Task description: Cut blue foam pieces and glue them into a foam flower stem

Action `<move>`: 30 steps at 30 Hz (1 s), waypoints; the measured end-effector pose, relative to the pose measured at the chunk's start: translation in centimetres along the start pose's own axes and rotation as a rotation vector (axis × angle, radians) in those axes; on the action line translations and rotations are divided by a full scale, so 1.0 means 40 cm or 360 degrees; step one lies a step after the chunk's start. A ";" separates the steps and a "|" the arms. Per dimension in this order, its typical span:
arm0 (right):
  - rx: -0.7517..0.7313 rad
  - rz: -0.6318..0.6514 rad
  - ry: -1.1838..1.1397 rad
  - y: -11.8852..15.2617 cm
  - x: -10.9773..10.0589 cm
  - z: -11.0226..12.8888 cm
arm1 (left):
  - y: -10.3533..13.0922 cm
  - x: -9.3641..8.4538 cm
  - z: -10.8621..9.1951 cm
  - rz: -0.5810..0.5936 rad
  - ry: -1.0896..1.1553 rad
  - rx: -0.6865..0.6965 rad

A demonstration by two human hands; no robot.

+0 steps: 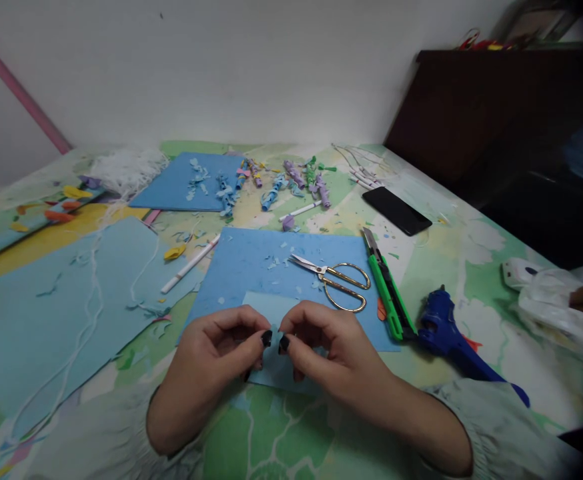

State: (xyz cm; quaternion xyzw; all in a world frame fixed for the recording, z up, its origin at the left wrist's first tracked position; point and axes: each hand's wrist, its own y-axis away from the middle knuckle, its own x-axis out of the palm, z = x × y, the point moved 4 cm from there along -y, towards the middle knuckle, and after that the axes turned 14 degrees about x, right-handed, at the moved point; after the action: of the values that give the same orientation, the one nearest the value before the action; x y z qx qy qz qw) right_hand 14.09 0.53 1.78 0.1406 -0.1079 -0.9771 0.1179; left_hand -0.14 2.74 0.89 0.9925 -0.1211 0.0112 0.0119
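My left hand (216,363) and my right hand (329,350) meet at the near edge of the work area, thumbs and fingertips pinched together. Between them is a small piece of light blue paper (275,335), mostly hidden by the fingers. Beneath the hands lies a light blue paper sheet (271,303), partly on top of a darker blue foam sheet (236,267). Gold-handled scissors (329,272) rest on the blue sheet with blades pointing left, among small blue scraps. To their right is a green utility knife (389,293) with its blade showing.
A blue glue gun (446,327) and a black phone (396,210) lie on the right. Rolled, fringed paper pieces (274,192) sit toward the wall. White string (126,170), a white stick (191,263) and a large light blue sheet (71,300) spread over the left.
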 end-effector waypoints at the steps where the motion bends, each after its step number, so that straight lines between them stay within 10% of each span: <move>1: -0.0007 0.0001 0.0006 0.000 0.000 0.000 | -0.001 -0.001 0.001 0.0014 -0.0004 0.0022; 16: -0.0041 0.0036 -0.0001 0.002 -0.002 -0.005 | -0.012 -0.008 0.003 0.0166 -0.0103 0.0193; 30: 0.0241 0.0264 -0.0781 -0.028 -0.002 -0.017 | -0.007 0.011 0.018 0.0263 0.0042 0.0032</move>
State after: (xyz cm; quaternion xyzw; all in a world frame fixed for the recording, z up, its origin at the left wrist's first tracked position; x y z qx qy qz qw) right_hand 14.16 1.49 0.91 -0.1014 -0.2171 -0.9581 0.1571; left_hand 0.38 2.88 0.18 0.9790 -0.2022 0.0263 0.0027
